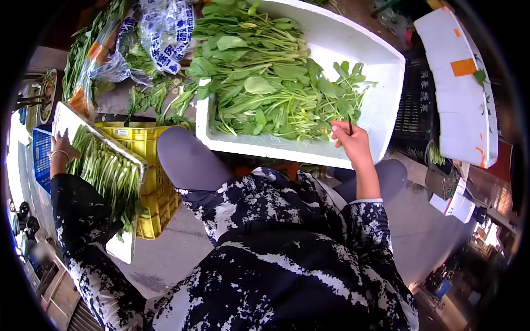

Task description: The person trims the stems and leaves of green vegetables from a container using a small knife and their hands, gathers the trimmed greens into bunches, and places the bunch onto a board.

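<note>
Blue-lettered bag, right hand at greens

At the right, an orange-taped white foam box was placed beside a black crate; at the left, a yellow crate, a blue basket and a blue-printed plastic bag were seen.

Item 1: clear plastic bag, ahead of me to the left; bold blue Chinese characters, printed large, creased with the film, and I cannot read them with certainty. Item 2: black crate, to my right; white Chinese characters along its side, too small for me to make out surely. Item 3: yellow crate, to my left; 1 small pale label, its print illegible to me.
</note>
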A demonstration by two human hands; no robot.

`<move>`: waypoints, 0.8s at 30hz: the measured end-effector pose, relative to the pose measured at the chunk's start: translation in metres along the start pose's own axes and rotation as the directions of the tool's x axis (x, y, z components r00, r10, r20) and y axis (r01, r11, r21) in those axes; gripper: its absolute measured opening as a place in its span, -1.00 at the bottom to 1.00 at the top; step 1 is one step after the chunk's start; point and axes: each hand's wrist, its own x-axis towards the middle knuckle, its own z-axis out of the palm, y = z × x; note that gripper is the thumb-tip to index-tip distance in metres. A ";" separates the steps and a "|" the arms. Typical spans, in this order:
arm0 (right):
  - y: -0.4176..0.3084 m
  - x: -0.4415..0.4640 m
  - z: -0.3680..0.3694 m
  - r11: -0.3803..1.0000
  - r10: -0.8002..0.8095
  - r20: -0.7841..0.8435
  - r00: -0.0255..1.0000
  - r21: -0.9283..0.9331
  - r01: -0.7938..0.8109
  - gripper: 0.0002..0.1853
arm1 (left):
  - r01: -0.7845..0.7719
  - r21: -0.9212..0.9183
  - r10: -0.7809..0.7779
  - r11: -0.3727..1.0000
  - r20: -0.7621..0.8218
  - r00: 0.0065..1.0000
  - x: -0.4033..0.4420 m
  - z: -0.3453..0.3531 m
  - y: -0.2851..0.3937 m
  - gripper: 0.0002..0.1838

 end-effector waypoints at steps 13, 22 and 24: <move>0.045 0.111 0.070 0.996 -0.069 -0.019 0.997 0.063 0.070 -0.66 | -0.880 -0.447 0.406 -0.157 -0.842 0.355 -0.280 -0.089 0.264 -0.65; 0.010 0.040 0.040 0.922 -0.361 0.044 0.931 0.166 0.350 -0.73 | -0.984 0.086 0.197 0.154 -0.979 -0.054 -0.344 -0.121 0.353 -0.59; 0.003 0.021 0.027 0.920 -0.368 0.018 0.930 0.154 0.361 -0.74 | -0.989 -0.120 0.565 0.083 -0.812 0.147 -0.352 -0.129 0.346 -0.63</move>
